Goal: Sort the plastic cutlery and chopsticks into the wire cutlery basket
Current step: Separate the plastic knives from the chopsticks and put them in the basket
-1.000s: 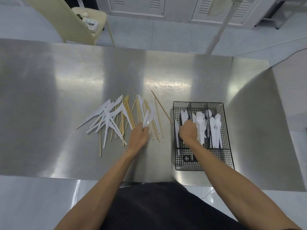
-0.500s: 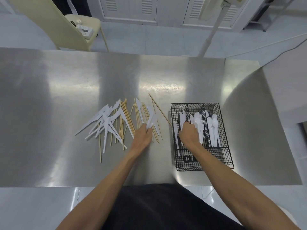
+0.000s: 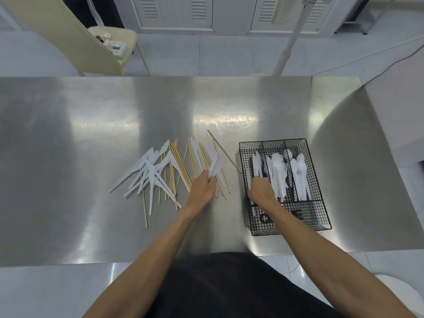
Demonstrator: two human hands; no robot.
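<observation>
A black wire cutlery basket (image 3: 307,171) stands on the steel table (image 3: 91,134), right of centre. It holds white knives (image 3: 256,164) in the left slot, forks (image 3: 277,171) in the middle and spoons (image 3: 299,173) on the right. Left of it lies a loose heap of white plastic knives (image 3: 149,171) mixed with wooden chopsticks (image 3: 181,166). My left hand (image 3: 203,189) pinches a white knife (image 3: 216,165) at the heap's right side. My right hand (image 3: 261,191) is inside the basket's left slot, fingers curled; what it holds is hidden.
One chopstick (image 3: 223,150) lies slanted between heap and basket. Beyond the table's far edge are a cream chair (image 3: 75,42) with small items on its seat and a white pole (image 3: 286,42). The basket's near compartment (image 3: 298,216) bears black letters.
My left hand has lifted the white knife slightly off the heap. My right hand stays in the basket's left slot. The camera has tilted, so everything sits lower in view.
</observation>
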